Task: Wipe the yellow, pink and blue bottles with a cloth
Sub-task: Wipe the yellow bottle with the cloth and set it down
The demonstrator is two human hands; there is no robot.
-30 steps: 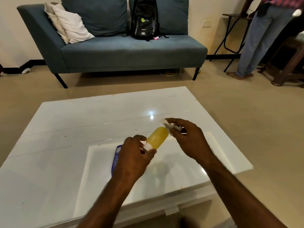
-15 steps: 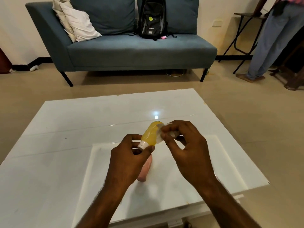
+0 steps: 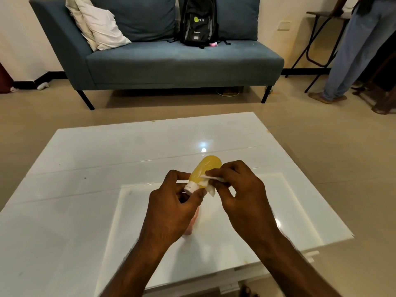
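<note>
A small yellow bottle with a white cap is held above the white table, its cap end toward me. My left hand grips it at the cap and neck. My right hand pinches a small white cloth and presses it against the bottle's side near the neck. A pink bottle lies on the table under my left hand, mostly hidden by it. The blue bottle is out of sight.
A blue-grey sofa with pillows and a black backpack stands beyond the table. At the far right a person in jeans stands by a dark folding stand. Tan floor surrounds the table.
My right hand brought the cloth from the bottle's far tip onto its side and down toward the neck. The view shifted, hiding the blue bottle behind my left hand.
</note>
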